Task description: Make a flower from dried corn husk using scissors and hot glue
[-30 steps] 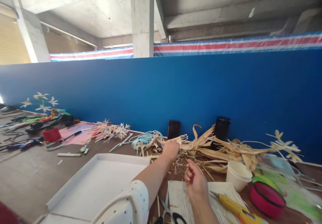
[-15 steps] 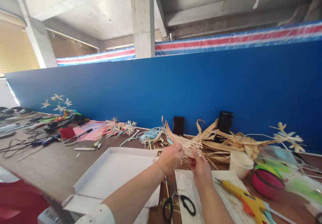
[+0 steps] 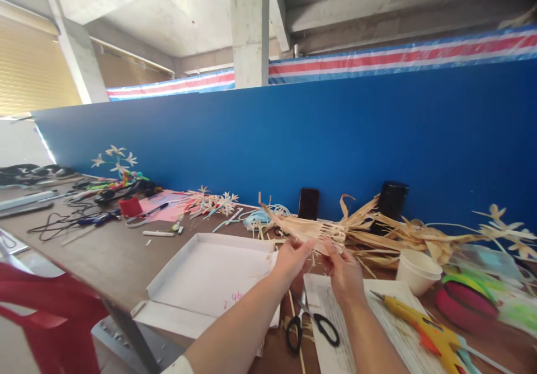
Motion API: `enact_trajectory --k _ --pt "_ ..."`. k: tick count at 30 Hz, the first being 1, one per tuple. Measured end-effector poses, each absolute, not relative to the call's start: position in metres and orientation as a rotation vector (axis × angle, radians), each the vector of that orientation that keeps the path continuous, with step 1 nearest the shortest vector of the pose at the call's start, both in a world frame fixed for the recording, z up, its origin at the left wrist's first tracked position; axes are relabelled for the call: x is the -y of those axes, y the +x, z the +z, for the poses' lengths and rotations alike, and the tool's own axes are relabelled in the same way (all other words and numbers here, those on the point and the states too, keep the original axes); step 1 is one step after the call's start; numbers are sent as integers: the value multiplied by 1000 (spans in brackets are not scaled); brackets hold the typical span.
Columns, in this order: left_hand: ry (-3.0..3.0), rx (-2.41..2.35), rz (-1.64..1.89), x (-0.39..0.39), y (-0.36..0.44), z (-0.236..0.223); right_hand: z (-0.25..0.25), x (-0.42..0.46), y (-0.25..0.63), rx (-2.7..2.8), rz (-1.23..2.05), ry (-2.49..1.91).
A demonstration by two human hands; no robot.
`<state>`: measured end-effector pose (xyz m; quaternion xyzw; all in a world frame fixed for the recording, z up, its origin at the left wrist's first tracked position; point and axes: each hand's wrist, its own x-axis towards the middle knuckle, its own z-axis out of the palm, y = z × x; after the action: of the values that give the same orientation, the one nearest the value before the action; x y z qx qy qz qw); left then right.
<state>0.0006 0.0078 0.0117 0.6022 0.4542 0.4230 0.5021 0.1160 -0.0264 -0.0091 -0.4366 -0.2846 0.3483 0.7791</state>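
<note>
Okay, left hand (image 3: pixel 293 257) and right hand (image 3: pixel 346 276) are both pinching one frayed husk strip (image 3: pixel 298 227), beyond the scissors (image 3: pixel 302 308). Farther back from the scissors, a heap of loose husks (image 3: pixel 409 234) clutters things up, plus one phone (image 3: pixel 309 204) and one black cylinder (image 3: pixel 393 199). One yellow glue gun (image 3: pixel 415 323) sits right of the scissors, one open white box (image 3: pixel 210 270) left.
</note>
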Motion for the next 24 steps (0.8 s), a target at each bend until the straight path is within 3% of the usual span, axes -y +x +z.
enact_trajectory --k 9,16,24 --pt "1077 -1065 1382 -51 -7 -12 -2 39 114 1424 667 -1788" --pt "1136 -987 1517 -47 -7 -25 28 63 96 1865 317 -2286" --pt "1124 -948 1581 -43 -15 -19 9 87 77 2129 150 -2378"
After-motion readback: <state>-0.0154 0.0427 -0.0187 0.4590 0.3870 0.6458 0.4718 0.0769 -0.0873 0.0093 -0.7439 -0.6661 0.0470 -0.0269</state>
